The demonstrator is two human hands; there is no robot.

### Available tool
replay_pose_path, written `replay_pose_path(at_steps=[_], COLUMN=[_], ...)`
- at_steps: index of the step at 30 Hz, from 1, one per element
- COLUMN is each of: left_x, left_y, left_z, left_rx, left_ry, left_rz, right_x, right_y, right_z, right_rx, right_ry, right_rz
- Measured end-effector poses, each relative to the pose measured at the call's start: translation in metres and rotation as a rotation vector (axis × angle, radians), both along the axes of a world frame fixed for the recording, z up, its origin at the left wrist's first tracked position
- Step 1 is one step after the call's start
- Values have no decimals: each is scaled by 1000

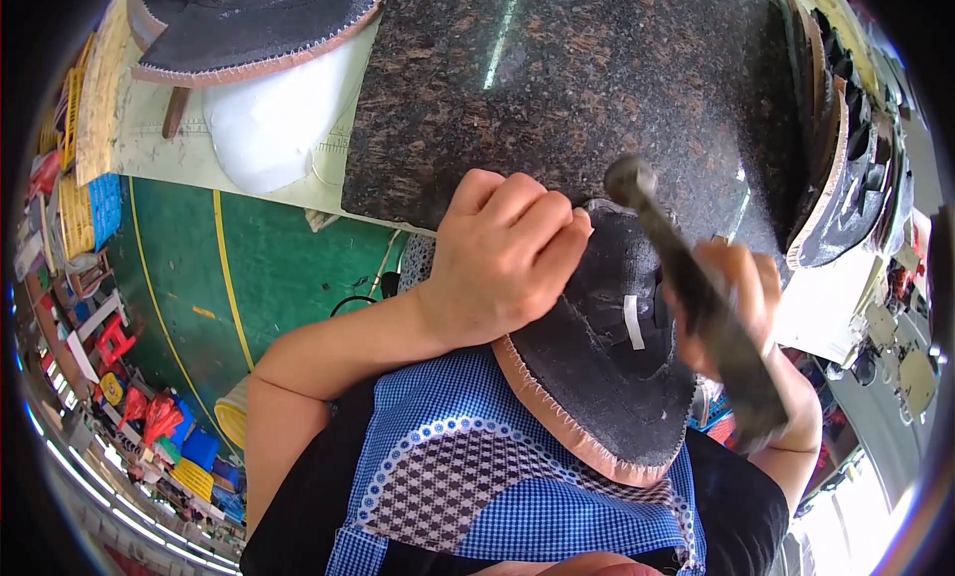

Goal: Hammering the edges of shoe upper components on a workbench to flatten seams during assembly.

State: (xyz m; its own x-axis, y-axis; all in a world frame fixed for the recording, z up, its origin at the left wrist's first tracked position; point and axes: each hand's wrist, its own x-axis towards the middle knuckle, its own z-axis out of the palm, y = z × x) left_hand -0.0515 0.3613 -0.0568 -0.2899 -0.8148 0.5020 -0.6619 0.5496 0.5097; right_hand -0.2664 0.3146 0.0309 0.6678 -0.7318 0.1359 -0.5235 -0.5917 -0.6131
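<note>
Hammer [696, 278] up over the work right now, a dark one, round at one end and broad at the other, streaked with blur! The right hand [741, 283] is closed around it just behind the head, fingers bent, the handle itself hidden from me. Underneath sits the black piece [597, 367], a long rounded shape with a tan edge stitched along its rim, and a small white strip [634, 322] lies across its middle. The wide end lies in the lap, over a blue checked apron [428, 397]; the narrow end reaches the near edge of a speckled stone slab [517, 98], though whether it rests on the stone I can't tell. And the left hand [512, 263]? Curled tight, knuckles up, clamped on that narrow end from the left, fingertips mostly tucked out of sight!

Around them, plenty to see. Off to the right, a row of similar dark pieces [841, 188] leans together beside the slab. Far left, another stitched black shape [259, 24] sits on the pale bench [139, 143], with a smooth white form [259, 128] just below it. Green floor [288, 278] beyond, crossed by yellow lines, and a red stool [114, 337] farther off!
</note>
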Motion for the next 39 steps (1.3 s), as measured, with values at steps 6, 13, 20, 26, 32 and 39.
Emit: replay_pose_path(at_steps=[6, 13, 20, 26, 32, 39], left_x=[1, 16, -12, -163, -275, -287], left_y=[-4, -24, -12, -88, -184, -180], left_z=[9, 11, 21, 68, 47, 31], left_rx=[13, 133, 784, 494, 434, -157], left_ry=[-121, -44, 397, 798, 285, 153], left_rz=[-123, -21, -466, -769, -336, -244], right_x=[-2, -19, -98, -182, -197, -164], right_y=[-9, 14, 52, 111, 126, 66], right_z=[-15, -26, -7, 40, 35, -28], right_rx=[91, 218, 378, -135, -121, 202], right_ry=[93, -4, -753, -1046, -959, -762], right_rz=[54, -122, -900, -1299, -1258, -1196])
